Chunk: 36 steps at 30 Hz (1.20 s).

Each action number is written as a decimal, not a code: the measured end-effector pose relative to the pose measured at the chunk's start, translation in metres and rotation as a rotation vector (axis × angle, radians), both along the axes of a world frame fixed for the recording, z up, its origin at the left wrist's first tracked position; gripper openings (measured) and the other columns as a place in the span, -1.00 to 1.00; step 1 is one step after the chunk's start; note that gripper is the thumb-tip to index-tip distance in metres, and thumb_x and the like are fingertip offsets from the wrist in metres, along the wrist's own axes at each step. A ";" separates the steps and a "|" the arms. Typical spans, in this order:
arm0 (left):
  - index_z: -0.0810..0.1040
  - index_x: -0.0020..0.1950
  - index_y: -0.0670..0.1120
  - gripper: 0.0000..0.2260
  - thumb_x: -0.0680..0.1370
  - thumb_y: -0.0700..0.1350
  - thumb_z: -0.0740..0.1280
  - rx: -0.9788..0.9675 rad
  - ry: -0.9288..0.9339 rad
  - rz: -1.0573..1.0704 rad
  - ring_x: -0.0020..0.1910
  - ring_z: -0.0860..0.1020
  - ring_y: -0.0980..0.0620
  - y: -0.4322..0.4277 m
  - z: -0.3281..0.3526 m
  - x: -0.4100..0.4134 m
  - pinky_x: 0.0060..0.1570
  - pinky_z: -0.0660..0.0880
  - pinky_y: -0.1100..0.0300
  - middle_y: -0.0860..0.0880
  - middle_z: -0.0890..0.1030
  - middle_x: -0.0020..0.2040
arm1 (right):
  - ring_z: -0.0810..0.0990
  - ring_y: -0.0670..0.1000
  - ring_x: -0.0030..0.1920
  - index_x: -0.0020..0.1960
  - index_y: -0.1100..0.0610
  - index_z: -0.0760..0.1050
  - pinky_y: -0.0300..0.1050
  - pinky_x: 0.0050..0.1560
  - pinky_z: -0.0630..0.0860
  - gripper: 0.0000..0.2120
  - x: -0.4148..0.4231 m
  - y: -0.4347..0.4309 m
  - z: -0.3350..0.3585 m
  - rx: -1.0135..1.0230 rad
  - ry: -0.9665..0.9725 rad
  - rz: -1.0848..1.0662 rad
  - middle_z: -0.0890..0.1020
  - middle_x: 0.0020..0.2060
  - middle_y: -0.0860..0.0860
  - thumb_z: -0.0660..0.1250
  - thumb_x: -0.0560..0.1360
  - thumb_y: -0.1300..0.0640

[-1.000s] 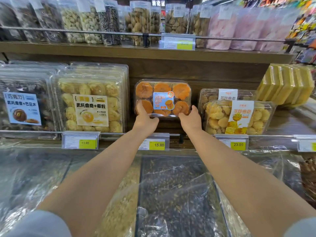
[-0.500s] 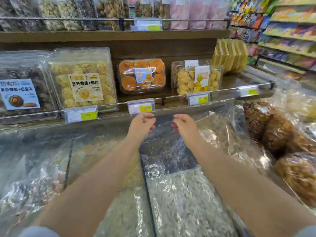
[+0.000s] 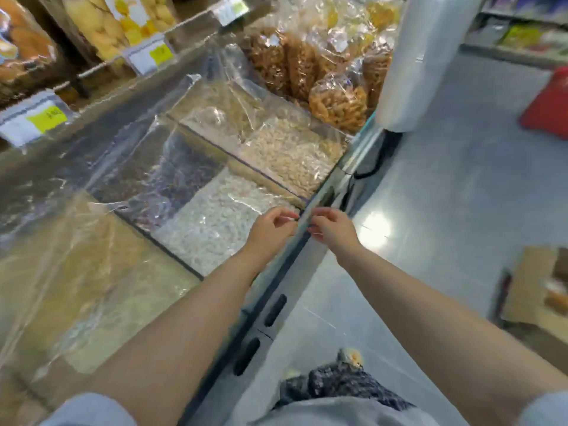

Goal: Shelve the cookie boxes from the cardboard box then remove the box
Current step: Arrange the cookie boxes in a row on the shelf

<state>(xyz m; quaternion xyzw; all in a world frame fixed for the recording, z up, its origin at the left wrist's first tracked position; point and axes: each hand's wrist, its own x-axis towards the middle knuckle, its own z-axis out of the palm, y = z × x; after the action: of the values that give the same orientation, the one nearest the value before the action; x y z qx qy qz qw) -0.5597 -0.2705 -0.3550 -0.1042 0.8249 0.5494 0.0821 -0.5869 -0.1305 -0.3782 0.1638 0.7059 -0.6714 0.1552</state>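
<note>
No writing can be read: the whole view is smeared by motion. Three price tags (image 3: 33, 118) along the far-left shelf (image 3: 190, 32) each show a yellow patch with dark digits, too blurred to make out. The cookie boxes (image 3: 98, 32) stand behind them, cut off by the top edge; the white and yellow label on one is unreadable, and a box of orange cookies is cropped at the far left corner.

The left hand (image 3: 273, 229) and the right hand (image 3: 333, 229) hang side by side, close but apart, over the near right edge of the bins (image 3: 233, 156). Both have loosely curled fingers, and nothing shows in either grip.

Clear film (image 3: 92, 241) covers the bins, and its glare hides much of the pale and dark contents. Bags (image 3: 335, 99) of brown snacks lie at the far end, beside a white roll (image 3: 424, 56).

The cardboard box (image 3: 531, 281) sits on the grey floor (image 3: 445, 195) at the near right, well apart from the hands and cut off by the frame edge. Something orange shows inside it, too blurred to identify. A red shape (image 3: 550, 106) farther off is cropped as well.
</note>
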 end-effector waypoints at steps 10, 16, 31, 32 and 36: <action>0.53 0.01 -0.06 -0.88 0.54 -0.24 0.26 -0.058 -0.191 -0.501 -0.16 0.55 -0.01 0.275 -0.070 0.019 -0.17 0.48 0.22 -0.12 0.59 -0.08 | 0.52 -0.03 -0.30 0.11 0.18 0.49 -0.22 -0.22 0.49 -0.83 0.095 0.273 -0.067 -0.024 -0.172 -0.496 0.54 -0.25 0.07 0.21 0.55 0.30; 0.54 0.01 -0.04 -0.88 0.54 -0.20 0.27 -0.057 -0.216 -0.700 -0.08 0.56 -0.06 0.447 -0.096 0.042 -0.03 0.50 0.12 -0.11 0.58 -0.07 | 0.54 -0.04 -0.27 0.12 0.16 0.49 -0.21 -0.21 0.47 -0.84 0.153 0.432 -0.087 0.035 -0.231 -0.636 0.55 -0.21 0.04 0.20 0.57 0.23; 0.53 -0.03 -0.11 -0.92 0.57 -0.11 0.31 -0.008 -0.219 -0.934 -0.14 0.56 -0.07 0.691 -0.133 -0.001 -0.07 0.49 0.09 -0.09 0.57 -0.18 | 0.51 -0.07 -0.29 0.14 0.16 0.47 -0.22 -0.29 0.45 -0.84 0.150 0.664 -0.119 0.046 -0.323 -0.906 0.53 -0.25 0.00 0.18 0.61 0.16; 0.53 -0.05 -0.09 -0.93 0.57 -0.10 0.31 -0.008 -0.223 -0.943 -0.12 0.57 -0.08 0.709 -0.139 -0.015 -0.06 0.50 0.07 -0.08 0.58 -0.18 | 0.52 -0.08 -0.29 0.14 0.15 0.47 -0.22 -0.29 0.45 -0.84 0.140 0.681 -0.122 0.045 -0.329 -0.915 0.53 -0.25 -0.01 0.18 0.61 0.17; 0.53 -0.02 -0.09 -0.92 0.58 -0.10 0.29 -0.038 -0.228 -0.975 -0.04 0.59 -0.12 0.778 -0.154 -0.069 0.00 0.52 0.03 -0.13 0.60 -0.08 | 0.50 -0.11 -0.30 0.09 0.12 0.47 -0.26 -0.31 0.45 -0.87 0.096 0.747 -0.128 0.027 -0.371 -0.963 0.52 -0.26 -0.01 0.16 0.60 0.20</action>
<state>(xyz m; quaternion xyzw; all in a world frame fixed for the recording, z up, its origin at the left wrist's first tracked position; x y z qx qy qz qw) -0.6292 0.5078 -0.5088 0.2327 0.7733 0.4170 0.4171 -0.4910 0.6169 -0.5065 0.5886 0.5196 -0.6172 -0.0510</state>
